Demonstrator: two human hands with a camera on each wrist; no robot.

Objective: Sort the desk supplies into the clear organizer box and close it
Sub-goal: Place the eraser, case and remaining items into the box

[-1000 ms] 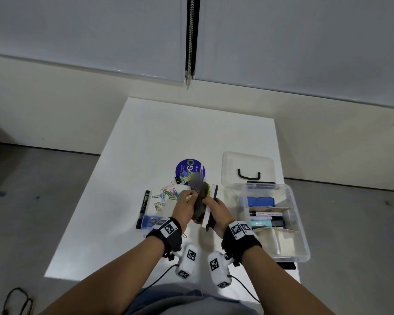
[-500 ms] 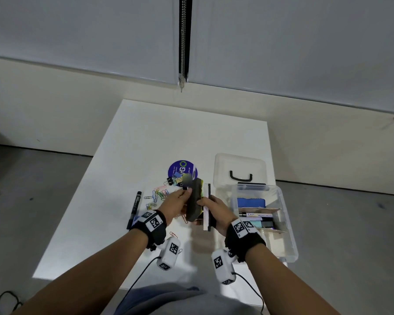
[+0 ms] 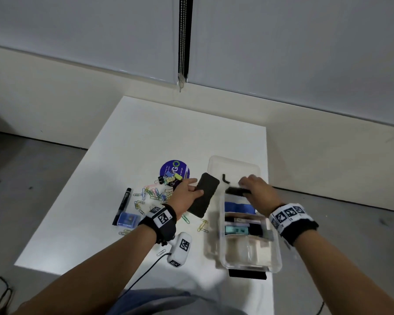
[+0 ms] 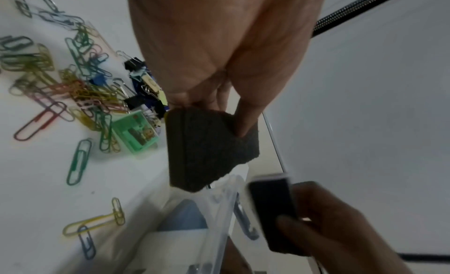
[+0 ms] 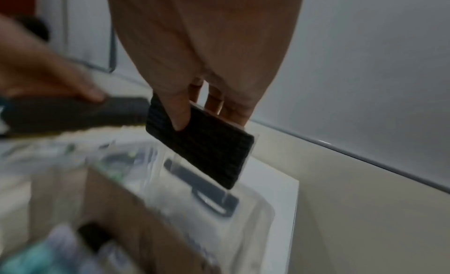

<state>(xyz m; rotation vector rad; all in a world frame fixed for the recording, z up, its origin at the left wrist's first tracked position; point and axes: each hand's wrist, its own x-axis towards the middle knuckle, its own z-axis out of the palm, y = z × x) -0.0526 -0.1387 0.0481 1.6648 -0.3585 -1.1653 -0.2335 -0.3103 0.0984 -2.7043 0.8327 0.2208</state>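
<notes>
My left hand [image 3: 187, 192] grips a dark felt pad [image 3: 204, 194] by one end, just left of the clear organizer box [image 3: 221, 235]. In the left wrist view the thumb presses on that pad [image 4: 209, 149]. My right hand [image 3: 257, 192] pinches a thinner black pad with a white backing [image 3: 237, 190] above the box's far end; the right wrist view shows this pad [image 5: 204, 147] between thumb and fingers. The box stands open and holds a blue item, markers and a cardboard divider. Its clear lid [image 3: 234, 167] lies flat behind it, black handle up.
Left of the box lie coloured paper clips [image 3: 152, 194], binder clips [image 3: 168, 179] on a purple round disc [image 3: 174, 170], a black marker [image 3: 122, 205] and a small blue box [image 3: 129, 219]. A black strip [image 3: 247, 274] lies at the box's near end. The table's right edge runs close beside the box.
The two hands, held together before, have parted. The right hand carried the thin black pad rightward over the box's far end. The left hand kept the felt pad and turned it flatter.
</notes>
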